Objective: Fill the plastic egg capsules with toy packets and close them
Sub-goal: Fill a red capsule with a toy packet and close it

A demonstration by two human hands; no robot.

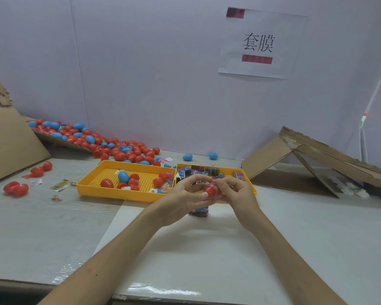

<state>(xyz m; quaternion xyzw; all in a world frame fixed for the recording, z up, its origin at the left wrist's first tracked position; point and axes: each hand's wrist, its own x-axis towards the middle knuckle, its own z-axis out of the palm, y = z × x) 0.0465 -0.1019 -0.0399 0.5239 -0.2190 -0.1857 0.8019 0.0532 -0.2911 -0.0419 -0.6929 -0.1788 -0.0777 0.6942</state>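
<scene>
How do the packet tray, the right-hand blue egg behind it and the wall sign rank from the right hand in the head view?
1. packet tray, just behind the right hand.
2. blue egg, farther back.
3. wall sign, high up.

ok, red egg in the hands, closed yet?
Probably not: coloured packet shows at the top of the red egg; left hand and right hand both grip it, fingers hiding the seam.

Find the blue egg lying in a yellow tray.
Head view, left of centre: the blue egg lies in the left yellow tray, beside red eggs.
</scene>
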